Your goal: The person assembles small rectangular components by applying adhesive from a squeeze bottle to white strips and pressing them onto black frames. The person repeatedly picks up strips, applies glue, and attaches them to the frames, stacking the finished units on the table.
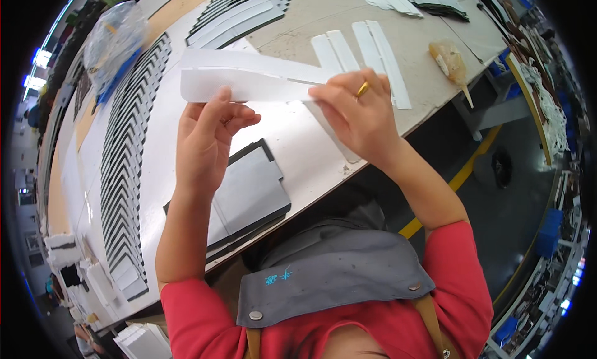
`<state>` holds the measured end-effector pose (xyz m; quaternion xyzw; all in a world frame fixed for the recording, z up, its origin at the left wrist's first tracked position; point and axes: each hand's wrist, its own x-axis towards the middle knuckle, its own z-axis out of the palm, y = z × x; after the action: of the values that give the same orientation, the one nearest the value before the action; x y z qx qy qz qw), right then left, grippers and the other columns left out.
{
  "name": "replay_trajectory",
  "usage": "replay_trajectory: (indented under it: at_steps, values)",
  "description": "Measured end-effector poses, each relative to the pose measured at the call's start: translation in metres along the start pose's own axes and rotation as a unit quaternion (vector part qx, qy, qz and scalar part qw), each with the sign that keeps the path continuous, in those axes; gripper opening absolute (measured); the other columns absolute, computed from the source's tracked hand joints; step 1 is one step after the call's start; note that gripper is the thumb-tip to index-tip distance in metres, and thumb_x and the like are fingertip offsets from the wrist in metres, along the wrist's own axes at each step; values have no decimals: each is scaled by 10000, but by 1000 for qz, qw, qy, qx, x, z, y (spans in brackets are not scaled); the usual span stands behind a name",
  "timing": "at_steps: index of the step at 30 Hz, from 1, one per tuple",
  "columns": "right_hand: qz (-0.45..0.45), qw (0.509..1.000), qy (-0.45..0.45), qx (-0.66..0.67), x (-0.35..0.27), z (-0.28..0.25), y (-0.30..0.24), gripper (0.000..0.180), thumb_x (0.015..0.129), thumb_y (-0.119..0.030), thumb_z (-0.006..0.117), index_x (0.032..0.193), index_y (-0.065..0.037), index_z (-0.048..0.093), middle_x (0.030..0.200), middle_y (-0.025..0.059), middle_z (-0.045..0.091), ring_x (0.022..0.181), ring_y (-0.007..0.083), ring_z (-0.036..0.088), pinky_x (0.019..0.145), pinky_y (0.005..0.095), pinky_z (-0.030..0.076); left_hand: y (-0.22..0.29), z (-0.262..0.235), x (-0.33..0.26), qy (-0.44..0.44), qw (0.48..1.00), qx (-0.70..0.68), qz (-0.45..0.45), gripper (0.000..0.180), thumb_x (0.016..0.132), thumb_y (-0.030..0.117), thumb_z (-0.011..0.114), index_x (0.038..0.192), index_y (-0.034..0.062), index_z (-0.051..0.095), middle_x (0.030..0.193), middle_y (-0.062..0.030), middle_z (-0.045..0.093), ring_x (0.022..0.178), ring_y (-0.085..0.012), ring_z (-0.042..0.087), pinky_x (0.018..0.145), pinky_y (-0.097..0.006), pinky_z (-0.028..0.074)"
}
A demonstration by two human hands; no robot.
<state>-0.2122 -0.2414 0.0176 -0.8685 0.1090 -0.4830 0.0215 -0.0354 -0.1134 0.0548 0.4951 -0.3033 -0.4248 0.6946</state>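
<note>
A long white strip (230,79), split lengthwise by a slit, is held up above the table between both of my hands. My left hand (208,138) grips the lower edge of its left part, with the thumb in front and the fingers curled behind. My right hand (364,113), with a yellow ring on one finger, pinches the narrower right end between thumb and fingertips. Below the strip, near the table's front edge, lies a stack of black-edged pieces with pale grey faces (249,188). My left forearm hides part of this stack.
A long row of overlapping black-and-white pieces (127,153) runs down the table's left side; another fan (239,13) lies at the back. Pairs of white strips (382,63) rest at the right. A yellowish squeeze bottle (449,63) lies near the right edge. A clear plastic bag (115,38) stands far left.
</note>
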Motion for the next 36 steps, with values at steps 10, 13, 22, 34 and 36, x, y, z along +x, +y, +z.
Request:
replay_trajectory:
  at_steps: [10,13,22,34,36]
  values:
    - [286,934,-11,-215,12,-129,155,290,831,-195,657,1043,2,638,823,21,641,700,61,544,650,206,443,-24,-15,1,-39,994,102,-13,195,936,181,465,1008,20,549,840,-43,588,772,-103,560,769,-272,474]
    - [440,898,-4,13,9,-130,175,278,823,-201,644,989,22,659,838,51,654,710,114,586,667,231,457,-34,-23,0,-24,993,108,-33,188,934,173,462,1007,22,549,839,-41,587,775,-102,559,772,-270,472]
    - [555,822,-14,123,0,-147,183,343,809,-197,665,1054,41,627,897,79,657,756,113,615,677,219,478,-32,-5,10,-76,979,190,-19,175,911,127,488,999,-6,562,870,-48,591,852,-135,566,769,-275,469]
    - [568,803,115,142,-38,-233,158,307,842,-133,629,1073,66,593,912,82,651,776,109,615,694,214,479,-134,239,166,-298,663,542,422,462,800,87,574,1247,95,459,1240,-80,494,1167,-267,463,1005,-424,331]
    - [567,794,125,180,-44,-240,160,300,842,-132,632,1068,62,597,910,85,652,772,112,620,690,216,485,-160,262,192,-263,555,600,513,541,788,86,580,1298,118,400,1288,-56,459,1233,-250,399,1057,-447,253]
